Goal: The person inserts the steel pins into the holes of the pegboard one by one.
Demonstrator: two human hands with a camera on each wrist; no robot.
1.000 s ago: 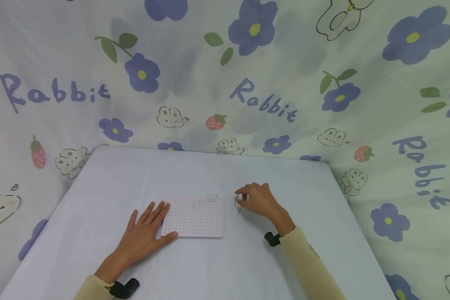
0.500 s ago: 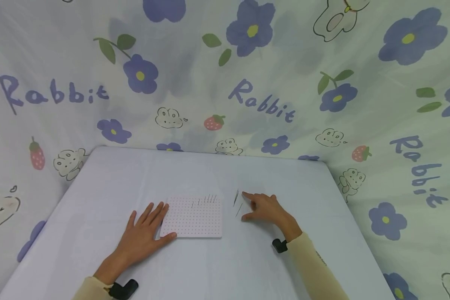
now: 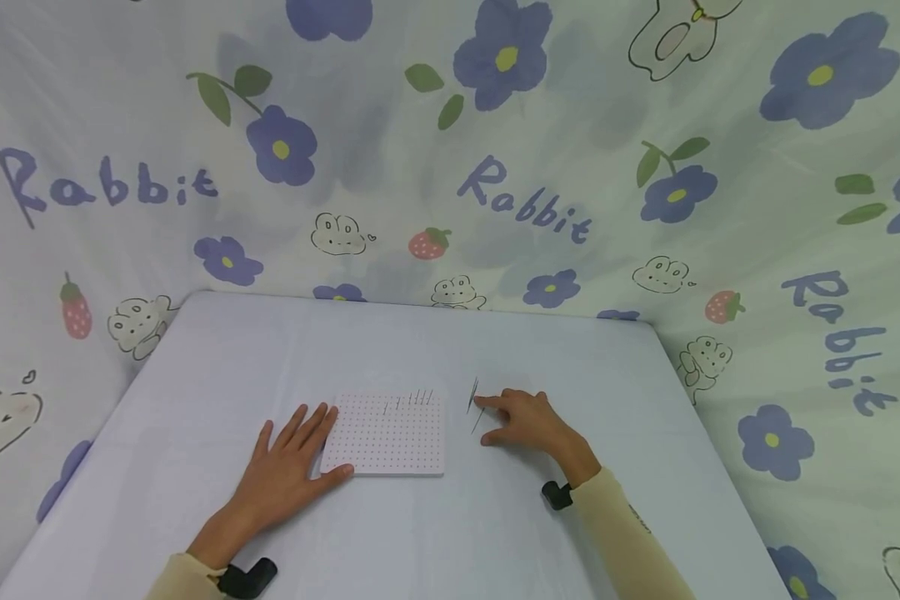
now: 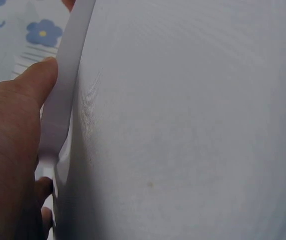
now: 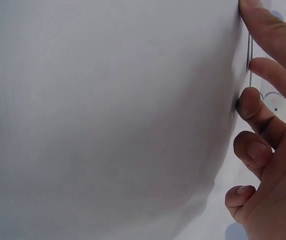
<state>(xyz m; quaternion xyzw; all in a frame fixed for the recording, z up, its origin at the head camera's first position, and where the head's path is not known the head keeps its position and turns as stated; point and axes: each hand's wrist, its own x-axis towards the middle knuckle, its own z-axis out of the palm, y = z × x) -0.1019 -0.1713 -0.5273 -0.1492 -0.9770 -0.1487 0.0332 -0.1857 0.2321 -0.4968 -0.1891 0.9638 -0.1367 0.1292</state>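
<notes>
The right hand (image 3: 528,418), thumb and index finger (image 3: 489,402) apart, has now reached the thin rods (image 3: 472,395), gripping none yet, while the left hand (image 3: 283,467), fingers spread, touches the board (image 3: 390,450).

Tabletop (image 3: 360,542): white, cloth-covered, far corners rounded, fine weave up close
Pegboard (image 3: 382,442): white, rectangular, rows of small holes, lies flat near middle
Pin pair (image 3: 471,398): thin, dark, close together, slanted, right of pegboard, not touching it
Single pin (image 3: 477,421): thin, dark, slanted, just on near side of pair
</notes>
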